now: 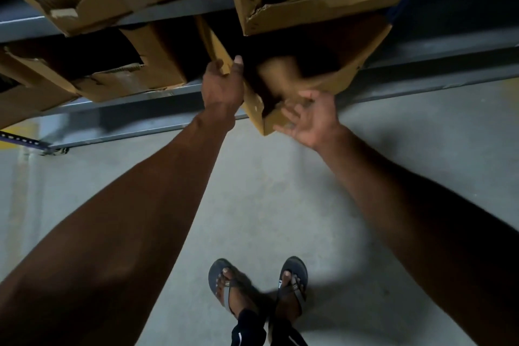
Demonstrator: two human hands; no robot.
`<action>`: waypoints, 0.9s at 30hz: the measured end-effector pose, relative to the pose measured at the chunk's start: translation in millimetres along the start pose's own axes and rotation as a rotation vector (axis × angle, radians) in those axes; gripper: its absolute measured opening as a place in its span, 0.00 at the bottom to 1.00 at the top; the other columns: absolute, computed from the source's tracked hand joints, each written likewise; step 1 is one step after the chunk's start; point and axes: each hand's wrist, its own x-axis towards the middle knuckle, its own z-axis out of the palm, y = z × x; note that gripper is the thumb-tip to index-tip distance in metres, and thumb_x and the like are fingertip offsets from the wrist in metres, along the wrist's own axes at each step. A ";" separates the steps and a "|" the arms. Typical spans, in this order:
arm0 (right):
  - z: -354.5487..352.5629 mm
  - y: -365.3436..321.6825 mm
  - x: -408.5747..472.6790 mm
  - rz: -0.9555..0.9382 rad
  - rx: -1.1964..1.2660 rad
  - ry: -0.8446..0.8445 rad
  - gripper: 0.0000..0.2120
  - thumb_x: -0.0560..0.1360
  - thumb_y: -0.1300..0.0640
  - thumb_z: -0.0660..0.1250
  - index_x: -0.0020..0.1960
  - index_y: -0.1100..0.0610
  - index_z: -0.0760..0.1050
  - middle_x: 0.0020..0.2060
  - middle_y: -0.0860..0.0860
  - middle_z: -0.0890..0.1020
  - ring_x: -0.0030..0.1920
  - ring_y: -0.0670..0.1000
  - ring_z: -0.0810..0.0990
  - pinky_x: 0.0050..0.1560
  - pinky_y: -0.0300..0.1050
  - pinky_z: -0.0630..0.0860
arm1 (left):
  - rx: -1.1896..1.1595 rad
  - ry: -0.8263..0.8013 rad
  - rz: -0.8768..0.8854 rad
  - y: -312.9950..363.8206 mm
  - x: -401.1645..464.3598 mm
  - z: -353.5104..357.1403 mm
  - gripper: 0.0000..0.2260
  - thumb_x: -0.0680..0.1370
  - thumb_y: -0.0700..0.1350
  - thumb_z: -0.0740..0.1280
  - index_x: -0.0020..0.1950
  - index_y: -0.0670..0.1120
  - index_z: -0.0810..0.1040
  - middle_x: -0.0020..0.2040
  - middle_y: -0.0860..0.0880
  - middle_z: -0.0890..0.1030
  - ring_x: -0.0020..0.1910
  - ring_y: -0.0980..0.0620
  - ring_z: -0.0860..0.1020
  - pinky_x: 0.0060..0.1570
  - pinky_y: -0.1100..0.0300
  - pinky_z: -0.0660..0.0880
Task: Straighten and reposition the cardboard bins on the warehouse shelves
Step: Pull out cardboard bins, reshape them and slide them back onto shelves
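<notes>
The floor [252,191] is smooth grey concrete. Two long grey metal shelves [438,70] run across the top, one above the other. Four brown cardboard bins sit on them, two on each shelf. All are boxy with open fronts and torn, crinkly edges.

The lower right bin [280,109] sticks out over the shelf edge and is tilted, with one corner pointing down. It looks blurry. The left hand [223,84] pinches its left wall, thumb inside and fingers outside. The right hand [311,118] is spread open with its fingers wide, just at the bin's low front corner. I cannot tell if it touches.

Below are two feet in dark rubber sandals [224,281], standing close together.
</notes>
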 end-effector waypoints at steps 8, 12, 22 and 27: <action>76.4 -62.3 37.4 -0.079 -0.115 -0.057 0.20 0.76 0.58 0.56 0.68 0.55 0.69 0.79 0.52 0.67 0.78 0.59 0.63 0.75 0.76 0.47 | -0.068 -0.041 -0.204 -91.1 -23.9 -47.2 0.21 0.84 0.36 0.66 0.76 0.49 0.71 0.54 0.46 0.83 0.55 0.44 0.84 0.59 0.43 0.83; 73.5 -42.9 52.5 -0.128 -0.277 0.100 0.12 0.73 0.63 0.59 0.53 0.56 0.77 0.60 0.54 0.77 0.59 0.57 0.75 0.72 0.77 0.58 | -0.106 -0.057 -0.271 -104.6 -25.4 -47.9 0.19 0.84 0.34 0.65 0.75 0.47 0.73 0.60 0.43 0.82 0.55 0.42 0.84 0.56 0.46 0.84; 3.5 48.4 -52.3 0.055 -0.958 0.056 0.10 0.81 0.62 0.65 0.57 0.51 0.80 0.51 0.51 0.86 0.51 0.54 0.84 0.52 0.50 0.77 | 0.295 -0.208 -0.048 -84.9 -71.0 -103.1 0.08 0.83 0.40 0.67 0.59 0.45 0.84 0.50 0.45 0.87 0.44 0.46 0.88 0.44 0.50 0.84; 14.6 20.8 -160.9 -0.058 -1.111 -0.038 0.12 0.80 0.61 0.65 0.60 0.52 0.81 0.50 0.50 0.87 0.47 0.52 0.86 0.49 0.47 0.79 | 0.390 -0.259 -0.019 -31.0 -149.4 -155.2 0.08 0.82 0.40 0.68 0.58 0.46 0.84 0.49 0.46 0.88 0.43 0.46 0.88 0.46 0.49 0.84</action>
